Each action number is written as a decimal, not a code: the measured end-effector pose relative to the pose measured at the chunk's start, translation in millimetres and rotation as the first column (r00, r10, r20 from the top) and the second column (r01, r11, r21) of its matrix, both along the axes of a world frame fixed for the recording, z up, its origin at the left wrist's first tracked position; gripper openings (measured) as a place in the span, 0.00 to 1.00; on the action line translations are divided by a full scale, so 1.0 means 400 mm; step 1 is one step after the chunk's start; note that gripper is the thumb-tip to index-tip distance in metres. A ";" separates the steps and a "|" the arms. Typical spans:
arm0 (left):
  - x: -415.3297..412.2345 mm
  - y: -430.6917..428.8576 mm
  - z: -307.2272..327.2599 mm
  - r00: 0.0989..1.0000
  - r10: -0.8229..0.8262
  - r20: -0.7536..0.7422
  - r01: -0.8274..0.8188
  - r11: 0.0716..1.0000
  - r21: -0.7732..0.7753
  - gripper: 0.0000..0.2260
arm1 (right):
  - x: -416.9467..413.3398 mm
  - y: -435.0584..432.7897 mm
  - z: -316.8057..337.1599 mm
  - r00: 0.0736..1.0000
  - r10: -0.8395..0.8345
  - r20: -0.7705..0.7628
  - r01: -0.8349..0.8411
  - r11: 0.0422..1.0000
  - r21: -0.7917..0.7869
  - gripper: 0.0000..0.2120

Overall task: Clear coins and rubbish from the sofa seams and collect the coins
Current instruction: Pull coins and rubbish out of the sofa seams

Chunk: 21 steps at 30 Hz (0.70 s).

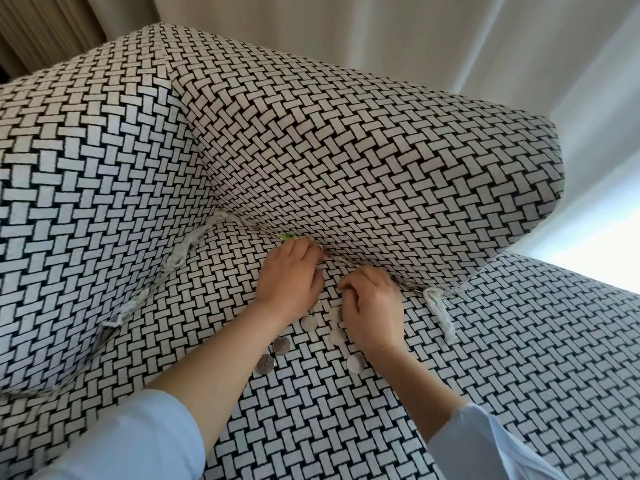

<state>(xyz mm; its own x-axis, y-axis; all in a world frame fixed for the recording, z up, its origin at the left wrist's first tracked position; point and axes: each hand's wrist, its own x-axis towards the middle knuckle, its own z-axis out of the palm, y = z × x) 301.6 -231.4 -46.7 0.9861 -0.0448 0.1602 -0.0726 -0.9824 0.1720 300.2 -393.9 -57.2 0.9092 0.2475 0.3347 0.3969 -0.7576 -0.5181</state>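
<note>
Pale blue sleeves (131, 441) enter at the near edge of the seat (519, 358), with bare forearms converging toward its rear edge.

Head view.
- **Left hand (289, 275):** palm down, fingers pressed together, tips buried in the seam (258, 230) where the seat meets the back cushion (346, 161). Whether they pinch anything cannot be told.
- **Scrap (285, 237):** green, showing in the seam just beyond those fingertips.
- **Right hand (372, 303):** just beside the left hand, knuckles up, fingers curled under close to the same seam. What they hold, if anything, is hidden.
- **Coins (309, 322):** several silver pieces lying loose on the seat between the two wrists, a few partly covered by the hands.
- **Ties (440, 313):** white, hanging from the seams along the seat's left edge and by the cushion's right corner.
- **Curtains (381, 36):** pale, hanging behind the sofa.
</note>
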 end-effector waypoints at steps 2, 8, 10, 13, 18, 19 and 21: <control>-0.005 0.001 -0.008 0.999 0.047 0.027 -0.048 0.998 0.036 0.18 | 0.001 0.000 -0.002 1.000 -0.003 -0.003 0.003 1.000 -0.021 0.06; 0.014 0.000 -0.019 0.991 0.120 -0.062 -0.115 0.990 0.083 0.24 | 0.002 0.002 -0.005 1.000 -0.011 -0.006 0.011 0.998 -0.063 0.04; 0.018 0.005 -0.025 0.990 0.119 -0.080 -0.112 0.991 0.077 0.25 | 0.002 0.004 -0.004 1.000 -0.010 -0.015 0.009 0.997 -0.082 0.04; 0.024 0.010 -0.026 0.992 0.097 -0.086 -0.093 0.994 0.058 0.24 | 0.001 0.004 -0.001 0.999 -0.019 -0.026 0.017 0.994 -0.105 0.04; 0.036 -0.003 -0.019 0.995 0.038 -0.087 -0.035 0.999 0.031 0.23 | 0.002 0.007 0.000 0.999 -0.019 -0.045 0.014 0.993 -0.117 0.04; 0.039 -0.006 -0.018 0.996 0.020 -0.092 -0.018 1.000 0.024 0.23 | 0.002 0.006 0.000 0.999 -0.019 -0.048 0.014 0.993 -0.117 0.04; 0.043 -0.008 -0.016 0.995 -0.008 -0.099 0.010 1.000 0.020 0.22 | 0.002 0.006 -0.001 0.999 -0.018 -0.051 0.012 0.993 -0.116 0.04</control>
<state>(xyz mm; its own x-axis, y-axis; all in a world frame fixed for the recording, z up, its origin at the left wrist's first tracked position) 318.7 -234.4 -53.1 0.9965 -0.0561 0.0613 -0.0652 -0.9852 0.1583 300.9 -391.5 -57.5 0.9285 0.2683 0.2568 0.3602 -0.8191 -0.4465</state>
